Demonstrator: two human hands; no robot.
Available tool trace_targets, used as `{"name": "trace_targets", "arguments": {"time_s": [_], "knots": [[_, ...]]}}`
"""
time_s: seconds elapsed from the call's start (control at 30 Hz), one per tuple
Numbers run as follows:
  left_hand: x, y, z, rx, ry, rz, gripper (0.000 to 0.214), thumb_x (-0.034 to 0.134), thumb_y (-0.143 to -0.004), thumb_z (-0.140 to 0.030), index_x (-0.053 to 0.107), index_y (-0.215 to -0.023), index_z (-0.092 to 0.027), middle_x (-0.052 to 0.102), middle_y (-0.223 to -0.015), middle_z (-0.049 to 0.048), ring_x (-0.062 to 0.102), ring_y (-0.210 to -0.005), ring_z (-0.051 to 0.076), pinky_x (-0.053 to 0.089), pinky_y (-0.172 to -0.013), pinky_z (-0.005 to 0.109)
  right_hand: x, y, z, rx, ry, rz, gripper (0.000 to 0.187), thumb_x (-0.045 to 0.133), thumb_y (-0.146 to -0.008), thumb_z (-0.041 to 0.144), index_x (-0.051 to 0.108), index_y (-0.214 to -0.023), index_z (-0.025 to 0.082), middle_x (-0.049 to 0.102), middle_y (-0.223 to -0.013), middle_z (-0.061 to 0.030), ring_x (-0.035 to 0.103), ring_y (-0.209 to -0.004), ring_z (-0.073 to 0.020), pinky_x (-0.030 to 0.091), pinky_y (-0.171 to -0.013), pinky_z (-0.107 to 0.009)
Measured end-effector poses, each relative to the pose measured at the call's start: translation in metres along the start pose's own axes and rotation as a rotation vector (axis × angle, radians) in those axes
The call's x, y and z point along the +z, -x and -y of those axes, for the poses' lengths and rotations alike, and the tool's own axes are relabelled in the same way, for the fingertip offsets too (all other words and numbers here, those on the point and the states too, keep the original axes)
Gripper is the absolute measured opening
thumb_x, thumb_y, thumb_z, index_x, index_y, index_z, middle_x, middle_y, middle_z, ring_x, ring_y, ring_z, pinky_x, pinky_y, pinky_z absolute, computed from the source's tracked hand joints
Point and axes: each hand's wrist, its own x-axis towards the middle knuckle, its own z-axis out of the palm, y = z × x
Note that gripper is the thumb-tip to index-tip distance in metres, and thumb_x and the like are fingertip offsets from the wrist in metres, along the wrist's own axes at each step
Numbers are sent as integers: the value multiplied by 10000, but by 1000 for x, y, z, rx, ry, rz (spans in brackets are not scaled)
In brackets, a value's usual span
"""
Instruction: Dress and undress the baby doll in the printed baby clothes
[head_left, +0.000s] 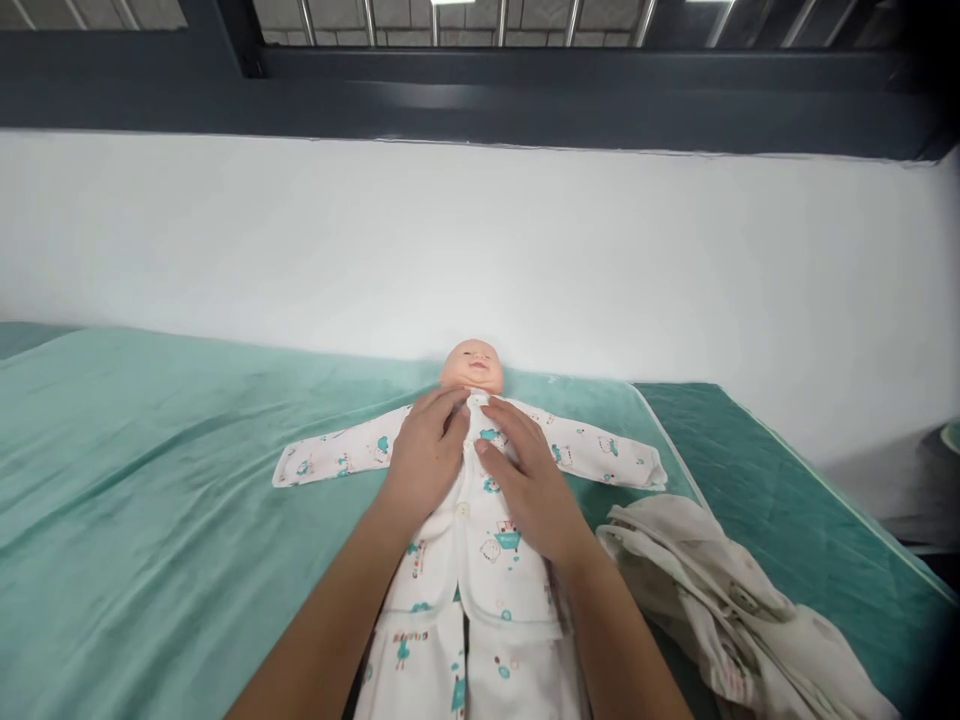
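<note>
I had both hands on the front of the jacket point(480, 560), which was white with small printed pictures. The left hand point(427, 440) lay on the left half of the chest, with its fingers close together and slightly bent, the tips near the collar. Whether it pinched the fabric there, I could not tell. The right hand point(531, 490) was on the right half, with the fingers a little spread and the thumb well apart from the forefinger.

The doll point(472, 368) lay on its back in the middle of the light green sheet point(187, 520), with its head at the far side, close to the white wall point(480, 240). Only the head was visible to me, just beyond the collar. The two sleeves were stretched out flat, one to the left and one to the right. The front edges of the jacket ran near each other between my hands and parted at the lower hem. On the near side, the trousers point(517, 680) of similar print came out below this hem. To the right of them, a pale cloth point(727, 610) lay crumpled, near my right forearm.
</note>
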Motion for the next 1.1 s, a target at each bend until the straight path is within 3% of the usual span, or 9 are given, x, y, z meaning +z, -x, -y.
{"name": "trace_targets", "arguments": {"time_s": [0.43, 1.1], "knots": [[1, 0, 5, 13, -1, -7, 361, 409, -979, -313, 678, -1215, -259, 621, -1344, 34, 522, -1286, 206, 386, -1117, 382, -1, -1, 3, 60, 22, 54, 453, 475, -969, 486, 518, -1394, 333, 374, -1574, 13, 290, -1474, -225, 221, -1238, -489], [1, 0, 6, 33, 2, 5, 355, 404, -969, -276, 696, -1171, -276, 634, -1319, 18, 538, -1269, 202, 393, -1104, 372, 9, -2, 0, 31, 120, -10, 423, 446, -976, 489, 541, -1368, 364, 393, -1558, -12, 296, -1452, -330, 237, -1168, -657]]}}
